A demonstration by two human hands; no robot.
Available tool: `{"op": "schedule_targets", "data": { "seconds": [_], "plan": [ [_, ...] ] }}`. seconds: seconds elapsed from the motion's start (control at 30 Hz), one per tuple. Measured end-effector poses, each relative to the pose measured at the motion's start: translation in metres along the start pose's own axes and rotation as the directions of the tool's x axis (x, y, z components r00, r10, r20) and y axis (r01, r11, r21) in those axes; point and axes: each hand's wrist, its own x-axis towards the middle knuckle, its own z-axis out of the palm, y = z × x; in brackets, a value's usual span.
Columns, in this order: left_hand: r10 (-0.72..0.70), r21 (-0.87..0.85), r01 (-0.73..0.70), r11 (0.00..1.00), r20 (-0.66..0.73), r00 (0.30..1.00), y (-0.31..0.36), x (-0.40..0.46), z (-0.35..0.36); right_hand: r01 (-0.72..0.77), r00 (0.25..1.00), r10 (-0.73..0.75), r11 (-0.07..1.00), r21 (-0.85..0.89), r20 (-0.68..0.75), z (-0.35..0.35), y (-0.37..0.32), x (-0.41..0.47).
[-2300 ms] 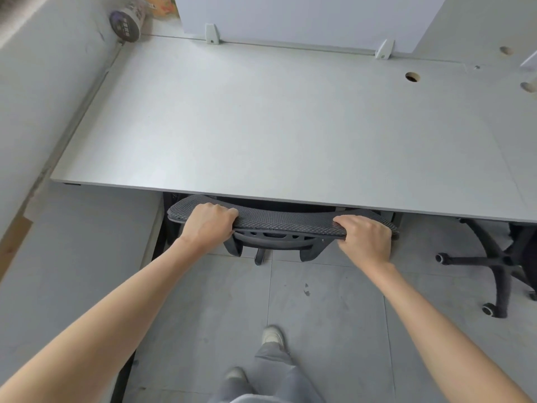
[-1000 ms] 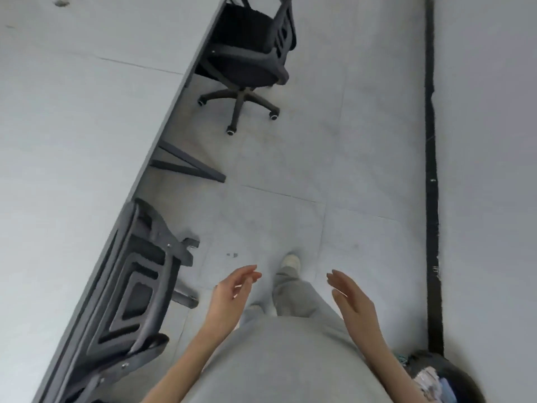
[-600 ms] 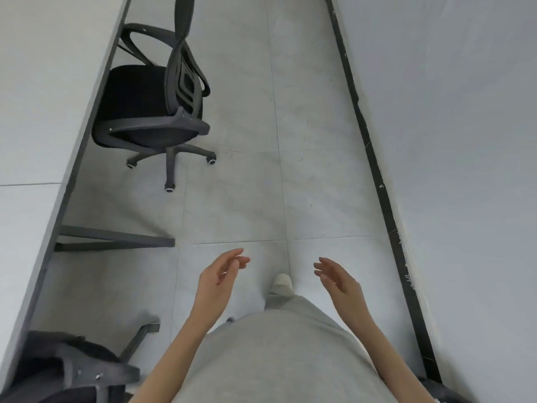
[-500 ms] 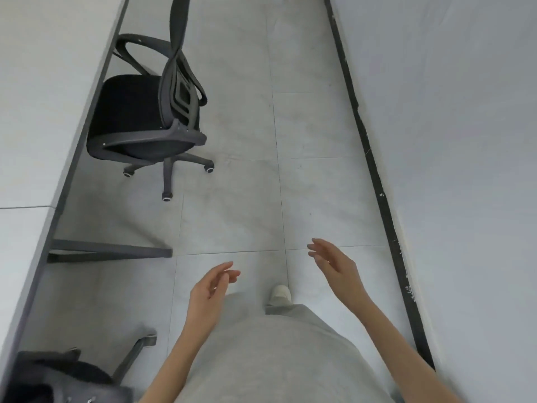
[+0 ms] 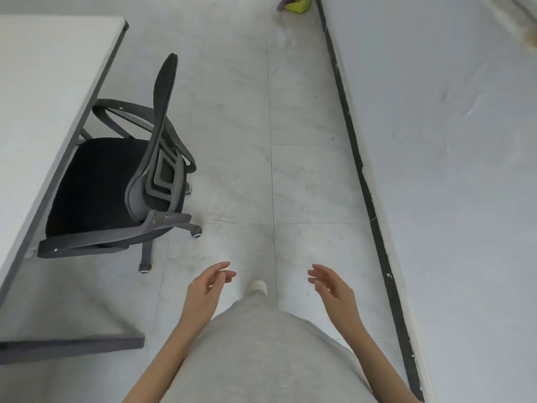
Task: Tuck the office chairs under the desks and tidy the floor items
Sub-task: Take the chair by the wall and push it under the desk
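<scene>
Two empty hands, left hand [image 5: 205, 292] and right hand [image 5: 334, 289], fingers loosely spread, near half-tucked office chair [image 5: 116, 184]; perhaps litter [image 5: 293, 3] beyond.

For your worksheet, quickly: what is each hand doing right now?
Left hand: open, holding nothing.
Right hand: open, holding nothing.
</scene>
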Motion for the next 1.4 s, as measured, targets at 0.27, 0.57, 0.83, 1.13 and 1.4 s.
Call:
{"op": "schedule_targets", "data": {
  "seconds": [0.27,0.57,0.83,1.13,1.4],
  "plan": [
    [0.115,0.015,-0.116,0.993,0.06,0.992,0.13,0.181,0.016,-0.057,0.998,0.058,0.998,-0.03,0.032,-0.025,-0.061,0.142],
    [-0.223,-0.253,0.123,0.96,-0.418,0.881,0.126,0.25,0.05,0.255,0.834,-0.095,0.94,-0.227,0.543,-0.002,-0.177,0.376],
    [-0.358,-0.335,0.14,0.932,-0.792,0.495,0.158,0.276,0.031,0.631,0.486,-0.241,0.761,-0.147,0.84,0.097,-0.294,0.497],
    [-0.212,0.235,0.698,0.676,-0.845,0.49,0.14,0.317,-0.085,0.962,-0.267,-0.355,-0.151,0.227,0.896,0.262,-0.351,0.528],
    [-0.293,0.184,0.793,0.581,-0.861,0.415,0.122,0.335,-0.104,0.924,-0.3,-0.023,-0.254,0.285,0.954,0.329,-0.36,0.552]
  ]
}}
